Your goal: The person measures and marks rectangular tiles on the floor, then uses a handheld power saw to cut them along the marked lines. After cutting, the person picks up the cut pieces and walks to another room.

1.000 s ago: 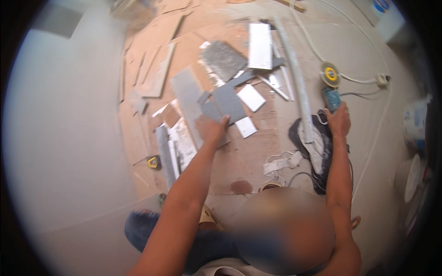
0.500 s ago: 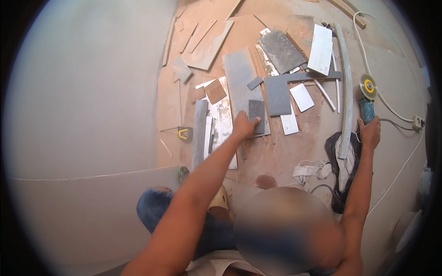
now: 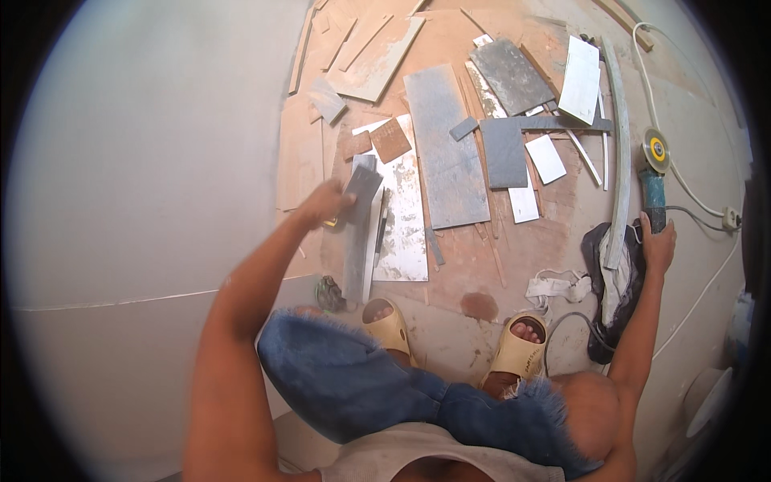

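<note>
My left hand [image 3: 328, 202] is closed on a small dark grey tile piece [image 3: 365, 183], held over a long grey tile strip [image 3: 359, 257] at the left of the pile. Close under that hand, a bit of the yellow tape measure [image 3: 331, 224] shows; the rest is covered. Over at the right, my right hand [image 3: 658, 246] grips the rear end of a teal angle grinder [image 3: 654, 191]. Its yellow-centred cutting disc [image 3: 656, 150] points away from me. Between my hands lies a large grey tile [image 3: 448, 153], with a smaller dark tile [image 3: 503, 153] beside it.
White tile offcuts [image 3: 546, 159] and brown pieces [image 3: 391, 140] are scattered about. A long curved strip [image 3: 618, 153] lies left of the grinder, its near end on a black and white cloth bundle [image 3: 604, 305]. A white cable [image 3: 679, 178] runs to a socket block [image 3: 730, 218].
My left hand has carried the small dark tile piece leftward, off the large grey tile and over the long grey strip. My right hand stays on the grinder; the view has shifted slightly.
</note>
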A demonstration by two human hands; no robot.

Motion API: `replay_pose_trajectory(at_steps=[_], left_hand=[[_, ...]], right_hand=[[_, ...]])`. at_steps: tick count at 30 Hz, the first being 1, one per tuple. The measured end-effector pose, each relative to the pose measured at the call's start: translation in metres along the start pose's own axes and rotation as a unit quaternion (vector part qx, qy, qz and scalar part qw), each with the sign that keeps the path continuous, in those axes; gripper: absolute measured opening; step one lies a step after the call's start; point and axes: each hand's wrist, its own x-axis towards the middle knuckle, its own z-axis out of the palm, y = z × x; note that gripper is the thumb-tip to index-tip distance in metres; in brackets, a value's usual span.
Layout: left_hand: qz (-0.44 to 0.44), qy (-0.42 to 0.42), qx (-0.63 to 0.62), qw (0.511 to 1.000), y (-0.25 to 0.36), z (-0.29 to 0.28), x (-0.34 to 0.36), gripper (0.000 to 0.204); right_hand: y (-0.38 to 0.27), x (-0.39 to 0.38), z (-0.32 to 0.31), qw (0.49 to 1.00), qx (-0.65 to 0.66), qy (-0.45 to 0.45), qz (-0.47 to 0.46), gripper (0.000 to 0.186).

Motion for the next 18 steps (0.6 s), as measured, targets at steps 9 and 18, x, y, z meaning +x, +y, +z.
replay_pose_trajectory(at_steps=[9, 18], left_hand=[[-0.003, -0.062, -0.277, 0.959, -0.029, 0.062, -0.060, 0.029], [0.105, -0.282, -0.381, 0.874, 0.061, 0.113, -0.080, 0.035]], right_hand=[[-0.147, -0.064, -0.168, 0.857, 0.324, -0.352, -0.190, 0.047], [-0.334, -0.130, -0.201, 0.675, 0.303, -0.583, -0.335, 0.068]])
